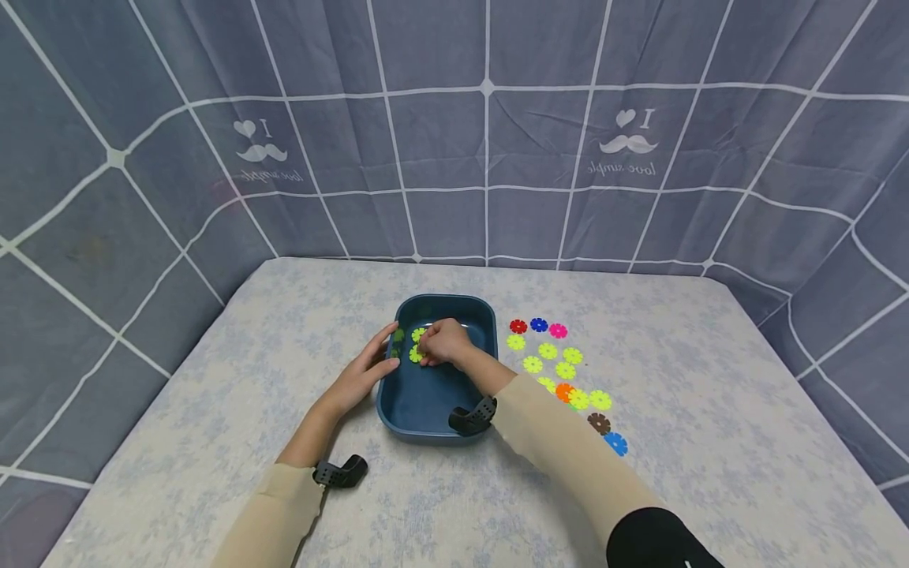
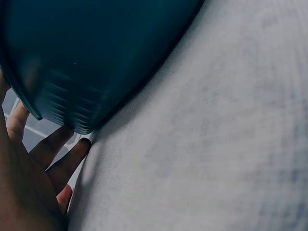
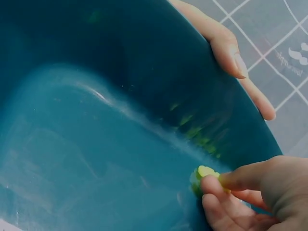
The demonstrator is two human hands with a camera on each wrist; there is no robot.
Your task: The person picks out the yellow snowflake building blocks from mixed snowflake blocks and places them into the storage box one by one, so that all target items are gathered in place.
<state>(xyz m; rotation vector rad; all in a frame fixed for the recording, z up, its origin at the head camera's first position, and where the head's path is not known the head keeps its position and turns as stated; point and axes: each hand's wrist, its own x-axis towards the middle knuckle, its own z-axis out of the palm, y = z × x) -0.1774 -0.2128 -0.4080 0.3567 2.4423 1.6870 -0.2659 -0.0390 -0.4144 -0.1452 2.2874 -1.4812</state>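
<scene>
A dark teal plastic bin [image 1: 435, 402] stands on the table. My left hand [image 1: 364, 371] rests on its left rim, fingers spread; in the left wrist view several fingers lie along the bin's ribbed outer wall. My right hand [image 1: 447, 342] reaches inside, near the left wall. Thumb and fingers there pinch a yellow-green flower-shaped disc [image 3: 208, 172]. Two yellow-green discs, an upper one [image 1: 418, 334] and a lower one [image 1: 415, 355], show beside that hand in the head view; whether one is the pinched disc, I cannot tell. Greenish reflections appear on the inner wall.
Right of the bin, several flower-shaped discs lie loose: yellow-green ones [image 1: 548, 351], a red [image 1: 518, 326], a dark blue [image 1: 539, 324], a pink [image 1: 558, 330], an orange [image 1: 564, 392], a brown [image 1: 599, 424] and a light blue [image 1: 616, 444]. A grey checked curtain [image 1: 440, 142] surrounds the table.
</scene>
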